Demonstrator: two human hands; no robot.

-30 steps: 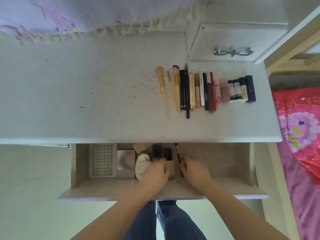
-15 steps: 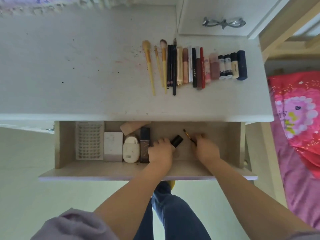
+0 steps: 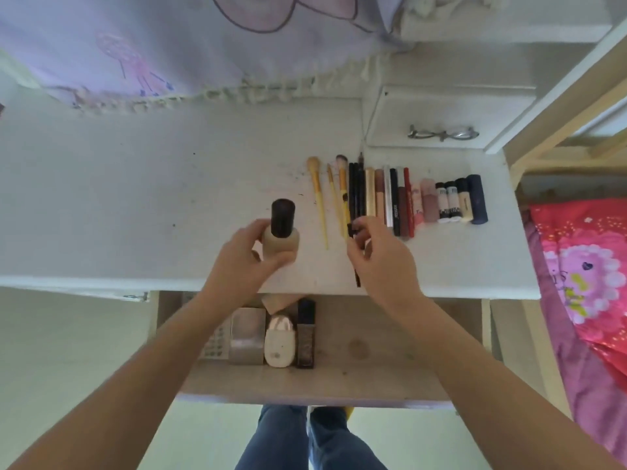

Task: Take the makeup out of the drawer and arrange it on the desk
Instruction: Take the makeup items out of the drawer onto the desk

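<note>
My left hand (image 3: 249, 252) holds a beige foundation bottle (image 3: 281, 237) with a dark cap, upright above the white desk (image 3: 142, 205). My right hand (image 3: 380, 256) pinches a thin dark brush (image 3: 356, 273) over the desk's front edge, next to the row of makeup (image 3: 397, 198): yellow brushes, dark pencils, lipsticks and small tubes lying side by side. The open drawer (image 3: 366, 354) below holds a grey compact box (image 3: 247, 335), a white case (image 3: 279, 344), a dark bottle (image 3: 306, 334) and a perforated tray partly hidden by my left forearm.
A small cabinet drawer with a silver handle (image 3: 442, 133) stands at the desk's back right. A lilac fringed cloth (image 3: 169, 62) hangs over the back. A pink bedspread (image 3: 587, 266) lies to the right. My legs show below the drawer.
Both hands have risen out of the drawer to above the desk, the left carrying the foundation bottle and the right carrying the thin brush.
</note>
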